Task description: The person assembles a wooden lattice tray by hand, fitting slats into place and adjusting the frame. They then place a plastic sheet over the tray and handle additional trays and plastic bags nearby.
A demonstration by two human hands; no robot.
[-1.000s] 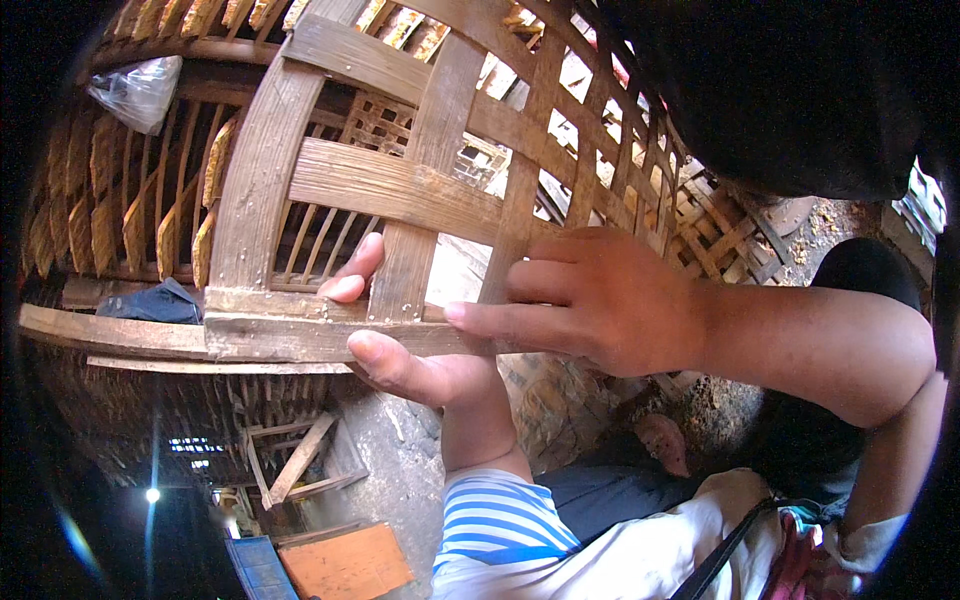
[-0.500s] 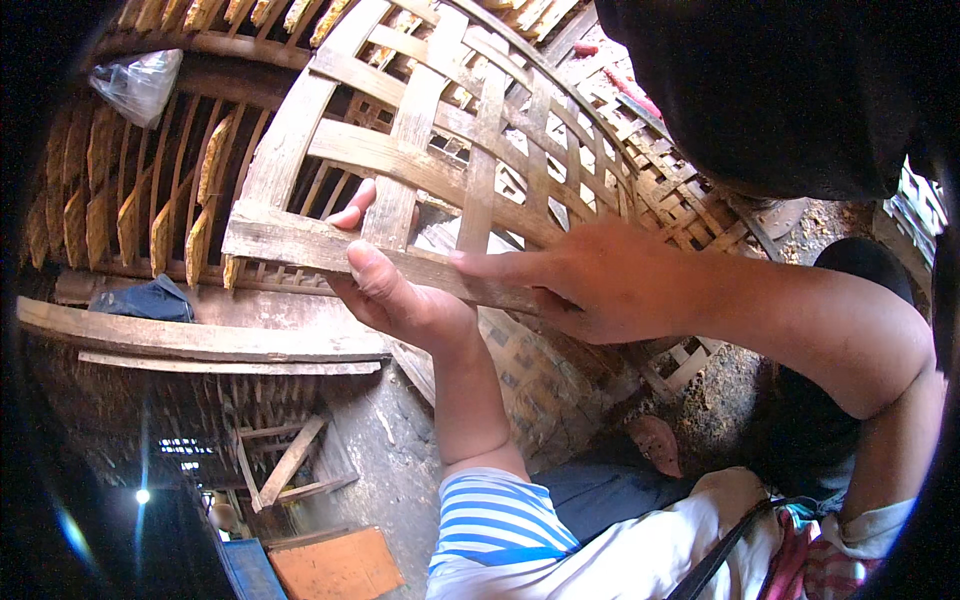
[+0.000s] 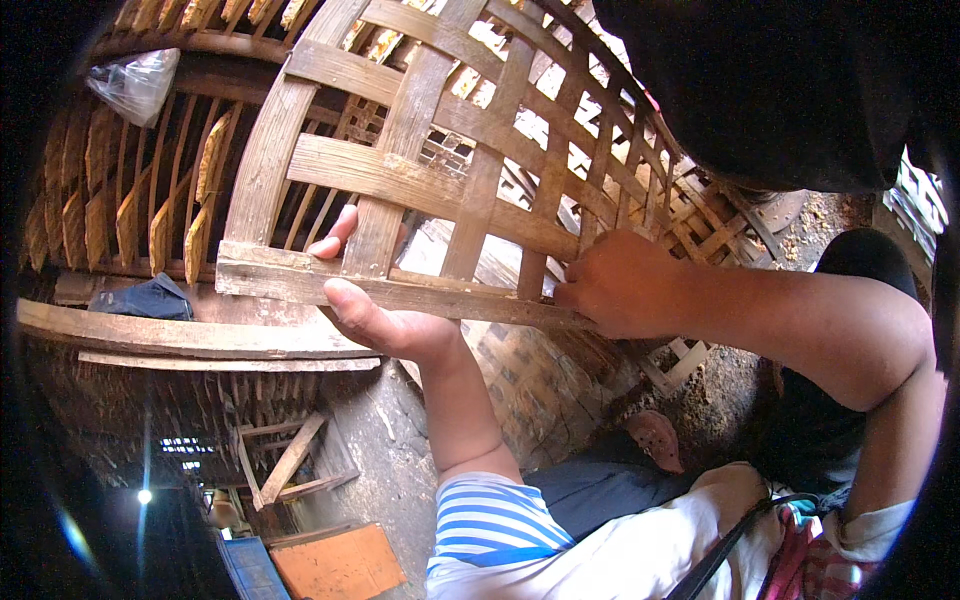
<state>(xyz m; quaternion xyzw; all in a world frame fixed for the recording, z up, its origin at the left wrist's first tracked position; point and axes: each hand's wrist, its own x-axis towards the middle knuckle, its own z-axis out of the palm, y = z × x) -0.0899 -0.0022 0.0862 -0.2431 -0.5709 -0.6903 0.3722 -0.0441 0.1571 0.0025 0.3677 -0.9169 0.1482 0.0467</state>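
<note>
A large woven panel of flat bamboo strips (image 3: 430,188) is held up in front of me, tilted, with wide square gaps in its weave. My left hand (image 3: 385,318) grips its lower edge strip near the left corner, thumb in front and fingertips showing through a gap behind. Farther right along the same edge, my right hand (image 3: 625,287) is closed on the strip. Its fingers are curled around the edge and partly hidden.
Behind the panel, a slatted rack (image 3: 205,165) holds several yellowish slabs. A clear plastic bag (image 3: 135,85) hangs there, and dark cloth (image 3: 145,298) lies above a wooden beam (image 3: 200,337). An orange board (image 3: 340,562) is at lower left. More woven latticework (image 3: 715,230) stands at right.
The panel has shifted slightly left and down, turning to face me more. My right hand has gone from a pointing finger on the edge strip to a closed grip farther right.
</note>
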